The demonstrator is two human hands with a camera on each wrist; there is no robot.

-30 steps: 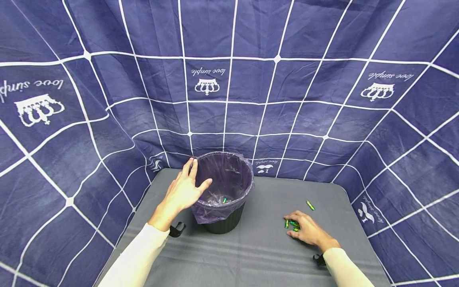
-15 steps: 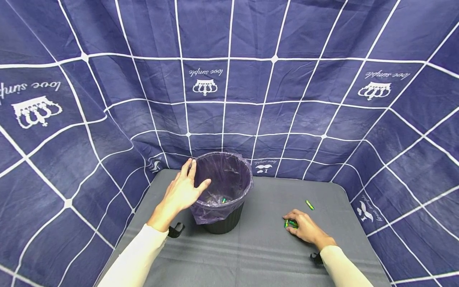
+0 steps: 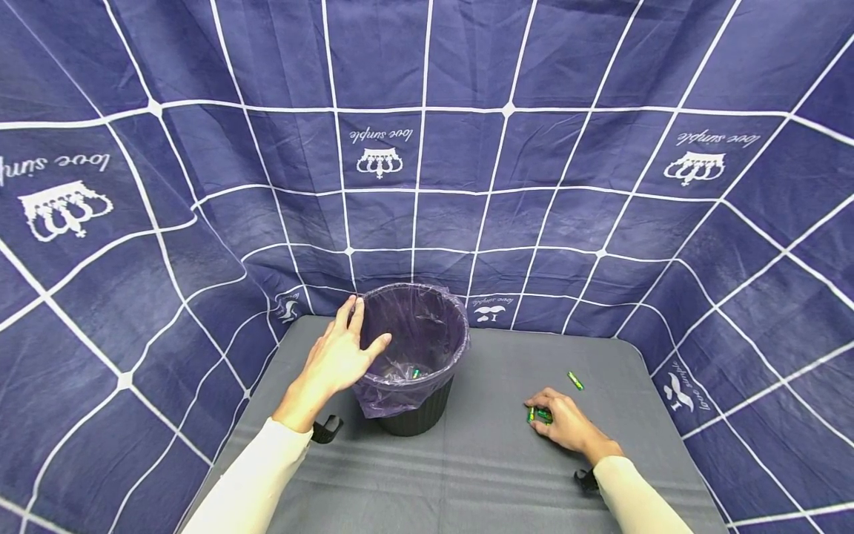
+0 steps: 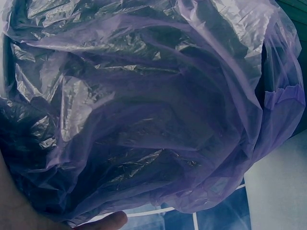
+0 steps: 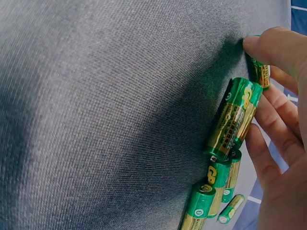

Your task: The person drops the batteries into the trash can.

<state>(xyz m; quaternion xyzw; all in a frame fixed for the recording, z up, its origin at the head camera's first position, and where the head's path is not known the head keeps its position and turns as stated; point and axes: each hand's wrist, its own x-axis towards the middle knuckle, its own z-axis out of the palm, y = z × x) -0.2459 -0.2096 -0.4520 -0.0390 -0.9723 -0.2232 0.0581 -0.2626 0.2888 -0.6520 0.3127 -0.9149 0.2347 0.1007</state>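
Observation:
My left hand (image 3: 336,360) lies at the left rim of a black bin (image 3: 414,417), fingers extended along the edge and thumb spread over the opening. A thin purple bin liner (image 4: 163,110) covers the bin's inside and hangs over its rim. One green battery (image 3: 416,374) shows at the bottom. On the right, my right hand (image 3: 567,425) bends over a small group of green and gold batteries. In the right wrist view, thumb and fingers pinch one battery (image 5: 261,74), partly hidden by them. A larger-looking battery (image 5: 235,117) lies just beside it, with others (image 5: 197,208) in line.
A single battery (image 3: 575,380) lies apart, beyond the right hand. Grey cloth (image 3: 494,460) covers the table. Blue curtains with white lines (image 3: 440,215) enclose the back and both sides. A black strap (image 3: 327,429) shows by the left wrist.
My right thumb has drawn in toward the fingers at the batteries, and one that showed beside it is now mostly covered. The left hand keeps its place at the rim.

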